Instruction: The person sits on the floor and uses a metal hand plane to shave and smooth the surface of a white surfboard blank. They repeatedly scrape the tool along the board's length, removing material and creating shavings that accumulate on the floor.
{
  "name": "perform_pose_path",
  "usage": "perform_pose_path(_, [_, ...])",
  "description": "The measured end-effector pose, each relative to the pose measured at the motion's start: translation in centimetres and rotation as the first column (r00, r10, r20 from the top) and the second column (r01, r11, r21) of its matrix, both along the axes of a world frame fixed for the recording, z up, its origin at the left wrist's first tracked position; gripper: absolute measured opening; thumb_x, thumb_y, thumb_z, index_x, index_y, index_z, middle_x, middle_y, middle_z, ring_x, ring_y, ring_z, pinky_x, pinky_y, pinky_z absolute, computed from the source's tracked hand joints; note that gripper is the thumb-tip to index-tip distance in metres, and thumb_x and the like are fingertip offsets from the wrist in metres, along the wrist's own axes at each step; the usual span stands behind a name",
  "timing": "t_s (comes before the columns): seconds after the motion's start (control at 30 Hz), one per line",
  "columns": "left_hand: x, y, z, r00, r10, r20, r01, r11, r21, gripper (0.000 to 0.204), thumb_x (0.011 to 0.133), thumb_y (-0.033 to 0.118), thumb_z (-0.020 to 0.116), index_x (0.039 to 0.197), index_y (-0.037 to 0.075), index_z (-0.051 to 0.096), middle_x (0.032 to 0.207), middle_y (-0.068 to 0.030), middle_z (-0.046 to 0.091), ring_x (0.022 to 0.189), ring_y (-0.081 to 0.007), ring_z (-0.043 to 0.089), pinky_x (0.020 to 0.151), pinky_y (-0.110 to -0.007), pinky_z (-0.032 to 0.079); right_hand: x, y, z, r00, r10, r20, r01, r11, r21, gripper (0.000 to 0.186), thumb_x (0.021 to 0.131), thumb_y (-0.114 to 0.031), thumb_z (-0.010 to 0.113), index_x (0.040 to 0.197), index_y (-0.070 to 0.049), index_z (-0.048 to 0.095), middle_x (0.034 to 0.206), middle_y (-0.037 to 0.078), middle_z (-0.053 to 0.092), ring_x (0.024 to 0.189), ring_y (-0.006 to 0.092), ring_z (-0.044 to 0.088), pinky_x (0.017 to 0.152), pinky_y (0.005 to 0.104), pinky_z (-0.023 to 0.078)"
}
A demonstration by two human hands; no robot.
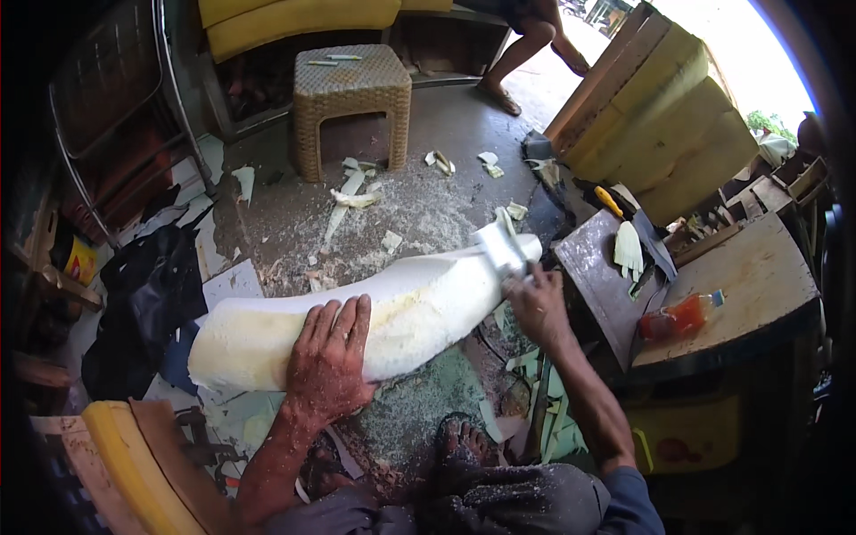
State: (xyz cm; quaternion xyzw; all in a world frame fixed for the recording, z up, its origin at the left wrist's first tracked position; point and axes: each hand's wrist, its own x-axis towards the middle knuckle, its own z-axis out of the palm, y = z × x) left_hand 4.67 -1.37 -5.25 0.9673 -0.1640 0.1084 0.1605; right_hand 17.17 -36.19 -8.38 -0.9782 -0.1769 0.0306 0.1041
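A long cream foam piece point(419, 321) with yellowish patches lies crosswise in front of me, curving up to the right. My left hand point(330, 366) grips it near its left part, fingers over the top and thumb along the near side. At the foam's right end, my right hand point(535, 303) is closed round a tool point(506, 245) with a flat, pale, blurred head that rests against the foam; its exact kind is hard to make out.
Foam scraps litter the floor point(259, 214) beyond, around a woven stool point(352, 80). A person's legs point(526, 45) show at the doorway. Right: a board point(740, 276) with a red-drink bottle point(673, 316), and a yellow-handled tool point(609, 201). Left: black cloth point(134, 321) and a metal-framed chair point(116, 116).
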Motion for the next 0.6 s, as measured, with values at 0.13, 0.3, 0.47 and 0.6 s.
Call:
perform_pose_path(0.13, [0.1,1.4,-0.9,1.0,0.009,0.012,-0.01,0.998,0.056,0.101,0.061,0.03,0.082,0.148,-0.006,0.046,0.139,-0.0206,0.056,0.129,-0.0369,0.053,0.118,-0.05,0.037,-3.7,3.0,-2.0,0.879,0.341,0.333,-0.288,0.937,-0.199,0.037,0.093,-0.013,0.066,0.13,-0.016,0.07,0.138,0.02,0.061,0.125,0.0352,0.053,0.098,0.0498,0.043])
perform_pose_path(0.3, [0.9,0.9,-0.2,0.999,-0.032,0.017,0.031,0.998,0.053,0.102,0.058,0.027,0.083,0.148,-0.006,0.047,0.139,-0.0196,0.056,0.13,-0.0365,0.053,0.118,-0.049,0.037,-1.6,0.1,-0.9,0.916,0.214,0.338,-0.107,0.945,-0.308,0.01,0.095,-0.016,0.063,0.095,-0.012,0.072,0.11,0.011,0.066,0.112,0.0301,0.059,0.082,0.0446,0.046])
perform_pose_path(0.47, [0.5,2.1,-0.4,0.999,-0.044,0.004,0.043,0.995,0.088,0.105,0.053,0.025,0.086,0.147,-0.005,0.048,0.14,-0.0182,0.056,0.131,-0.0358,0.053,0.118,-0.049,0.038,-3.1,0.2,-3.5,0.888,0.207,0.41,-0.162,0.977,-0.142,0.024,0.095,-0.017,0.067,0.118,-0.016,0.072,0.133,0.011,0.068,0.116,0.0307,0.056,0.091,0.0473,0.042])
perform_pose_path(0.6, [0.6,1.8,-0.3,0.998,-0.067,0.008,0.066,0.993,0.099,0.105,0.054,0.026,0.085,0.147,-0.005,0.048,0.139,-0.0185,0.057,0.131,-0.0358,0.053,0.118,-0.049,0.038,-3.1,-0.9,-1.7,0.964,0.067,0.258,-0.042,0.994,-0.099,0.022,0.093,-0.014,0.066,0.115,-0.013,0.071,0.141,0.022,0.06,0.125,0.0316,0.054,0.097,0.0491,0.042])
